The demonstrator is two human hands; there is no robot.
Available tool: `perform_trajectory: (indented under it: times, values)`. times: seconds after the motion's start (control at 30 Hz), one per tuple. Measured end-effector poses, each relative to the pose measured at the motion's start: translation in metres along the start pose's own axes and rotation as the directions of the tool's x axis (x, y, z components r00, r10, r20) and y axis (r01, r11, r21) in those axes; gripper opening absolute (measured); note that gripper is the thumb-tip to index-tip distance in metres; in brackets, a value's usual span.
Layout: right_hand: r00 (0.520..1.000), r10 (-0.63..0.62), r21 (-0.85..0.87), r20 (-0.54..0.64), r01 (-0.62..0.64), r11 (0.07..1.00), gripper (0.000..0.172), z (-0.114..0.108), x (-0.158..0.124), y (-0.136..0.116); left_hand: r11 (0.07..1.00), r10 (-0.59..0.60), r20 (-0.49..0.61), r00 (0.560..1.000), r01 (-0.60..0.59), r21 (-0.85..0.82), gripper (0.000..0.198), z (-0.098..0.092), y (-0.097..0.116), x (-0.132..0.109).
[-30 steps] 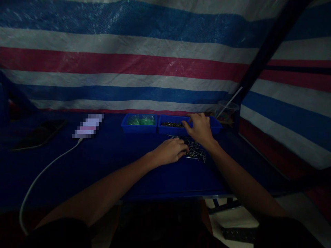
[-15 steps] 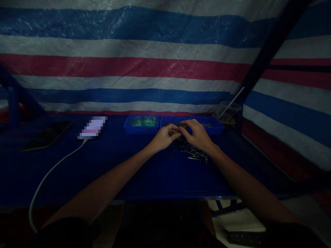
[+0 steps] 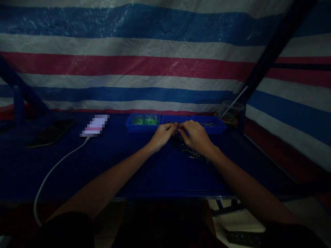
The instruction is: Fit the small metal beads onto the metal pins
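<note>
— Head view: what's the setting?
— A striped tarp (image 3: 144, 65) behind a blue table (image 3: 116, 162).
— And the hands?
— Just before the blue trays (image 3: 176, 124), left hand (image 3: 162, 135) and right hand (image 3: 196, 136) meet fingertip to fingertip, seemingly pinching a tiny part, above the metal pins (image 3: 193, 154)

Three trays (image 3: 176, 124) stand side by side along the bench's (image 3: 129, 168) back edge, right of centre. A pile of pins (image 3: 192, 153) lies just before them. A phone (image 3: 51, 132) lies near the back left corner, a cable (image 3: 57, 165) running toward the front edge.
</note>
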State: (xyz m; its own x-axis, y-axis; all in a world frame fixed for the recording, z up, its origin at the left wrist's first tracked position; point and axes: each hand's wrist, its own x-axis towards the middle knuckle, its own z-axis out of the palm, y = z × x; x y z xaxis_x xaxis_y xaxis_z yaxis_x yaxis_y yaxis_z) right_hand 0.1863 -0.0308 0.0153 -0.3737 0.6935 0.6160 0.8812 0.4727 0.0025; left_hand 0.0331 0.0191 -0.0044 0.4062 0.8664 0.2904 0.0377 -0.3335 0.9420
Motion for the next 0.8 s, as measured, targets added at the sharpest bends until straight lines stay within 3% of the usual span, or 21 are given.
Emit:
perform_trajectory:
  times: [0.27, 0.4, 0.47, 0.57, 0.6, 0.67, 0.73, 0.8]
  values:
    - [0.999, -0.026, -0.076, 0.036, 0.029, 0.997, 0.019, -0.011, 0.002, -0.011, 0.999, -0.002, 0.029, 1.000, 0.004, -0.053, 0.048, 0.002, -0.001, -0.001]
    - [0.987, 0.052, -0.010, -0.150, -0.054, 0.998, 0.024, -0.021, 0.001, -0.005, 0.992, 0.038, 0.129, 0.991, -0.053, 0.117, 0.044, 0.003, 0.001, -0.005]
    - [0.933, 0.119, 0.051, -0.340, -0.108, 0.993, 0.027, -0.029, 0.002, 0.000, 0.930, 0.116, 0.275, 0.954, -0.201, 0.307, 0.030, 0.004, 0.001, -0.010]
    - [0.797, 0.214, 0.098, -0.564, -0.192, 0.976, 0.030, -0.039, 0.009, 0.008, 0.742, 0.186, 0.539, 0.821, -0.477, 0.471, 0.011, 0.008, 0.001, -0.019]
    - [0.788, 0.231, 0.091, -0.571, -0.219, 0.971, 0.030, -0.040, 0.012, 0.011, 0.687, 0.188, 0.594, 0.782, -0.537, 0.489, 0.014, 0.009, 0.002, -0.022]
    - [0.847, 0.245, 0.034, -0.472, -0.260, 0.965, 0.028, -0.034, 0.018, 0.018, 0.615, 0.178, 0.635, 0.752, -0.589, 0.525, 0.015, 0.011, 0.003, -0.025]
    - [0.925, 0.247, -0.042, -0.288, -0.270, 0.962, 0.026, -0.022, 0.019, 0.025, 0.590, 0.166, 0.627, 0.761, -0.586, 0.555, 0.011, 0.011, 0.003, -0.026]
    - [0.960, 0.245, -0.059, -0.134, -0.255, 0.965, 0.025, -0.010, 0.014, 0.028, 0.603, 0.171, 0.603, 0.779, -0.567, 0.561, 0.008, 0.011, 0.002, -0.025]
